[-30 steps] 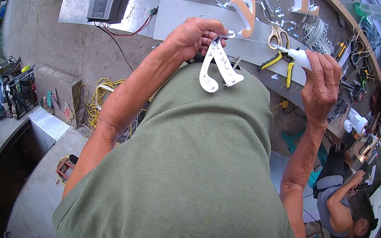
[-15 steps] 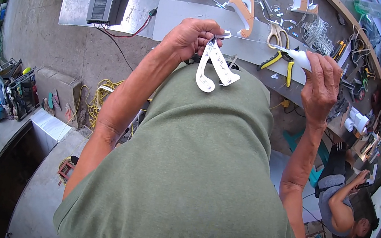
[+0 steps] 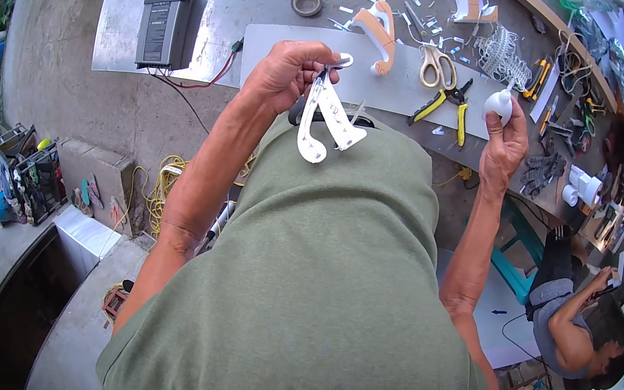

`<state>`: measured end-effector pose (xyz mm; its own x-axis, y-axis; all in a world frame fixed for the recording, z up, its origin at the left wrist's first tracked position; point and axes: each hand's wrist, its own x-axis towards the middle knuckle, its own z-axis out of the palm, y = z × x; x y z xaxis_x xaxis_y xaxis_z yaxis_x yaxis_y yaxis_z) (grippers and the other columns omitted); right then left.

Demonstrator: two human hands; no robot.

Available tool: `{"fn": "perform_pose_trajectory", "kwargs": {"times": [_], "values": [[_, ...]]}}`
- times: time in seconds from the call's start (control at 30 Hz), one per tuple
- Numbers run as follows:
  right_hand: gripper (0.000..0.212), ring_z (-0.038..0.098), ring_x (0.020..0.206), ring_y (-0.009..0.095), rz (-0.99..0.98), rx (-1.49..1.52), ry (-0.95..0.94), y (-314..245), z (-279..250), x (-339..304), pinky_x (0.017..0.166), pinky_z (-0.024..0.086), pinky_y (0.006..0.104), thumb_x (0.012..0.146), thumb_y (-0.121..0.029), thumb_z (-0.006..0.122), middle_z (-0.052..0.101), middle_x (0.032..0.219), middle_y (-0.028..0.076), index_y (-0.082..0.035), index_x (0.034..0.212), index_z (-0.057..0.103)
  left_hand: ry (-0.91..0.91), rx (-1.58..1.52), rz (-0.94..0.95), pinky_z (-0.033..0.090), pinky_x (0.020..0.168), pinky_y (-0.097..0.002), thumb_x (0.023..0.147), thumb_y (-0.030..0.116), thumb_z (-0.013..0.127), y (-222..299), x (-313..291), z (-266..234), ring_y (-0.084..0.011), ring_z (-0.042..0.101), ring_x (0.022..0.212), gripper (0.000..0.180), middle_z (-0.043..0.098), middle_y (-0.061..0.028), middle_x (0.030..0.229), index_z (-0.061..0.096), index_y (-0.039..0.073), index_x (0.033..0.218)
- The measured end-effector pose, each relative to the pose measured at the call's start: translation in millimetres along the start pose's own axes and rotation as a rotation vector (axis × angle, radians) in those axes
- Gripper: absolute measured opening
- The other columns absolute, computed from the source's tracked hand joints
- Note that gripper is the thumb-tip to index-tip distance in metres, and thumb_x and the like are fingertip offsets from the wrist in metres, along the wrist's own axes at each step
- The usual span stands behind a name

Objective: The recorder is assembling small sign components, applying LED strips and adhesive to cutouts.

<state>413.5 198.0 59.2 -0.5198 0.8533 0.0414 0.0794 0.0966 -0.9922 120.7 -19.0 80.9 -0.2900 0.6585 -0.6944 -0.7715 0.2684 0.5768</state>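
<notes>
My left hand (image 3: 290, 76) pinches the top of a white letter-shaped piece (image 3: 336, 119), whose two legs hang down in front of my green shirt. Dark marks show along its inner faces. In my right hand (image 3: 504, 150) is a white squeeze bottle (image 3: 499, 104), its thin nozzle pointing toward the far side of the bench. The bottle is well apart from the white piece. Near it on the bench are yellow-and-black pliers (image 3: 452, 107) and scissors (image 3: 436, 67). An orange-and-white curved letter piece (image 3: 376, 32) lies beyond my left hand.
The metal bench (image 3: 275, 6) carries a black power unit (image 3: 163, 29), a roll of tape (image 3: 306, 3), scattered white-and-blue strips and a coil of clear LED strip (image 3: 501, 52). Yellow cable (image 3: 163, 186) lies on the floor. Another person (image 3: 569, 323) works at the right beside a teal stool (image 3: 517, 256).
The squeeze bottle has moved away from the white piece and turned, its nozzle swinging from leftward to pointing away from me. My left hand still holds the piece.
</notes>
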Motion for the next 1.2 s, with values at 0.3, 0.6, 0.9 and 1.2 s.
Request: {"fn": "perform_pose_trajectory", "kwargs": {"times": [0.3, 0.6, 0.9, 1.2], "values": [[0.04, 0.066, 0.101, 0.02, 0.032, 0.087, 0.481, 98, -76, 2, 0.092, 0.054, 0.0315, 0.085, 0.001, 0.075, 0.067, 0.11, 0.013, 0.004, 0.12, 0.055, -0.116, 0.051, 0.078, 0.052, 0.05, -0.0232, 0.083, 0.011, 0.07, 10, 2, 2, -0.0134, 0.064, 0.057, 0.017, 0.068, -0.0132, 0.074, 0.066, -0.004, 0.091], [0.047, 0.066, 0.104, 0.024, 0.087, -0.227, 0.715, 157, -123, -4, 0.093, 0.054, 0.0336, 0.083, -0.005, 0.08, 0.065, 0.114, 0.02, 0.008, 0.118, 0.051, -0.123, 0.088, 0.102, 0.053, 0.052, -0.0216, 0.082, 0.009, 0.071, 13, 2, 7, -0.013, 0.066, 0.062, 0.014, 0.069, -0.0114, 0.076, 0.069, -0.004, 0.089], [0.035, 0.064, 0.084, 0.018, 0.239, -0.658, 0.744, 71, -55, -43, 0.075, 0.054, 0.0296, 0.087, -0.015, 0.077, 0.067, 0.097, 0.011, 0.004, 0.111, 0.059, -0.133, 0.158, 0.155, 0.048, 0.048, -0.0226, 0.083, 0.013, 0.072, 16, -5, 15, -0.0106, 0.063, 0.057, 0.014, 0.068, -0.0093, 0.07, 0.07, -0.001, 0.087], [0.031, 0.065, 0.085, 0.013, 0.366, 0.317, -0.255, -76, 86, -6, 0.074, 0.053, 0.0255, 0.093, -0.014, 0.069, 0.069, 0.1, 0.01, 0.005, 0.117, 0.065, -0.17, 0.305, 0.226, 0.041, 0.048, -0.0196, 0.083, 0.017, 0.074, 12, -9, 36, -0.0093, 0.063, 0.059, 0.015, 0.068, -0.0079, 0.07, 0.071, 0.002, 0.086]]}}
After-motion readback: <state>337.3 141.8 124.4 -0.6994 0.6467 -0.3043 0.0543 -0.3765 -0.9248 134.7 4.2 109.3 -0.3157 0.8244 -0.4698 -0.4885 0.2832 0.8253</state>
